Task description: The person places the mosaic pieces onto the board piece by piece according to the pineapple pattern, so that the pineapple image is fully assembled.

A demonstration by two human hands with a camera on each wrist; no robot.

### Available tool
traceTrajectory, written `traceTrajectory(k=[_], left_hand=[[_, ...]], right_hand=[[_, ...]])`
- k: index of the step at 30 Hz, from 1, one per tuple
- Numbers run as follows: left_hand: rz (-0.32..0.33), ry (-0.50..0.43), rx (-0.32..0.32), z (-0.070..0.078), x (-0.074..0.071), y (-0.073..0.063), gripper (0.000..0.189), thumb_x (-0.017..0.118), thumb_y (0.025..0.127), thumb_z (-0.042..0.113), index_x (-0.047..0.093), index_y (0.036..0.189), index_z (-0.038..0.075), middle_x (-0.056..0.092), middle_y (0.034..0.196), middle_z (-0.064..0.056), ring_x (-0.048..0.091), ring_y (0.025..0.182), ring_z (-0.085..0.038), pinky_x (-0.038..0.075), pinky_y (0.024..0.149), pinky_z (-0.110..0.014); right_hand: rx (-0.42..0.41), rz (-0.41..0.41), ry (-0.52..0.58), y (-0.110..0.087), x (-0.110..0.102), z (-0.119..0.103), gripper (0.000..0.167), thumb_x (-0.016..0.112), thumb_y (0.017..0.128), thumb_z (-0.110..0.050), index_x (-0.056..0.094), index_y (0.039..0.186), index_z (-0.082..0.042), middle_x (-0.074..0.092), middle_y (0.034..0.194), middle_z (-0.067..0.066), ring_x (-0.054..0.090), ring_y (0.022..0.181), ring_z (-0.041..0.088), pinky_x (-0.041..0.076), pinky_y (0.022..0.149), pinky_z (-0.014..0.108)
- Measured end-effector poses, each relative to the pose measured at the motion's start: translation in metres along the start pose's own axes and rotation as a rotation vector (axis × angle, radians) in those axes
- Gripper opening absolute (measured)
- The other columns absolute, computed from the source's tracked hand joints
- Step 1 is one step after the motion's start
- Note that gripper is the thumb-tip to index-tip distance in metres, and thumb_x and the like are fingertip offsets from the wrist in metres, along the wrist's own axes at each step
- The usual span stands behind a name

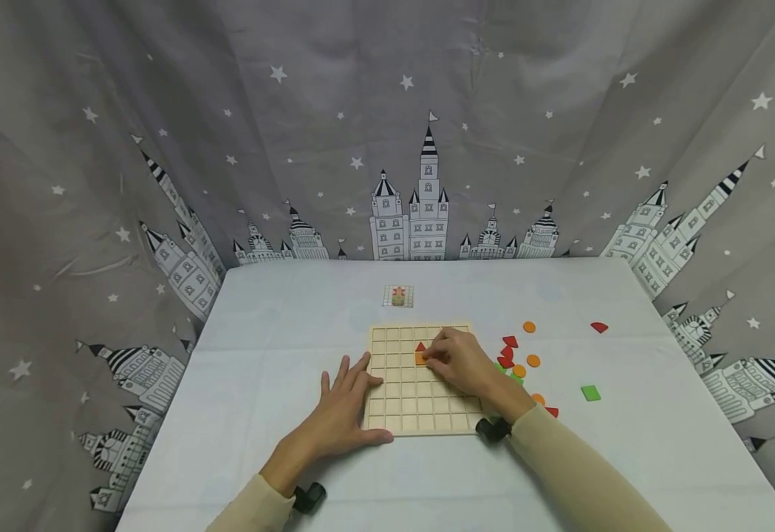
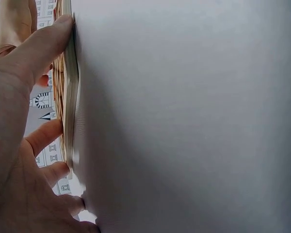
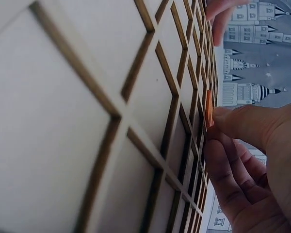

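Note:
A pale wooden grid board (image 1: 400, 403) lies on the white table. My right hand (image 1: 463, 360) is over its upper middle, pinching an orange tile (image 3: 209, 108) between thumb and fingers at the grid. In the head view that orange tile sits just below a red triangle tile (image 1: 420, 346). At the board's left side rests my left hand (image 1: 339, 415), its fingers spread, the thumb at the front left corner. From the left wrist view, the left thumb (image 2: 51, 41) and fingertips meet the board's edge.
Right of the board lie loose orange round tiles (image 1: 533, 360), red tiles (image 1: 510, 341) and a green square tile (image 1: 590, 393); the right forearm partly covers this area. A small picture card (image 1: 398, 296) lies behind the board. A grey castle-print curtain (image 1: 334, 89) hangs behind the table.

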State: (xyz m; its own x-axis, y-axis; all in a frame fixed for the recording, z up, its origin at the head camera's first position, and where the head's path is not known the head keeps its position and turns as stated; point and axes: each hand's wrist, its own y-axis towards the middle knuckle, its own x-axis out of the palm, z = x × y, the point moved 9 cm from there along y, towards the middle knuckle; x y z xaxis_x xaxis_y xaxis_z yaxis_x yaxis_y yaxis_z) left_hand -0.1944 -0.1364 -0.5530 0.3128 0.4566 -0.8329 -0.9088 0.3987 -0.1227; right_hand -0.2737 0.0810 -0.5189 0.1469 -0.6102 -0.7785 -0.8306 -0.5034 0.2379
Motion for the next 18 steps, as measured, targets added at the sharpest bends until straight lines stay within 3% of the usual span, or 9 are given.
traceTrajectory(k=[18], left_hand=[[0.024,-0.005,0.022,-0.001,0.001,0.0,0.101,0.099,0.086,0.064,0.057,0.16,0.01,0.018,0.195,-0.023,0.009,0.179,-0.064,0.006,0.131,-0.098]], right_hand=[[0.103,0.068,-0.007,-0.014,-0.025,0.03,0.016,0.091,0.101,-0.008,0.089,0.118,-0.005,0.079,0.109,0.007,0.072,0.094,0.015,0.065,0.085,0.029]])
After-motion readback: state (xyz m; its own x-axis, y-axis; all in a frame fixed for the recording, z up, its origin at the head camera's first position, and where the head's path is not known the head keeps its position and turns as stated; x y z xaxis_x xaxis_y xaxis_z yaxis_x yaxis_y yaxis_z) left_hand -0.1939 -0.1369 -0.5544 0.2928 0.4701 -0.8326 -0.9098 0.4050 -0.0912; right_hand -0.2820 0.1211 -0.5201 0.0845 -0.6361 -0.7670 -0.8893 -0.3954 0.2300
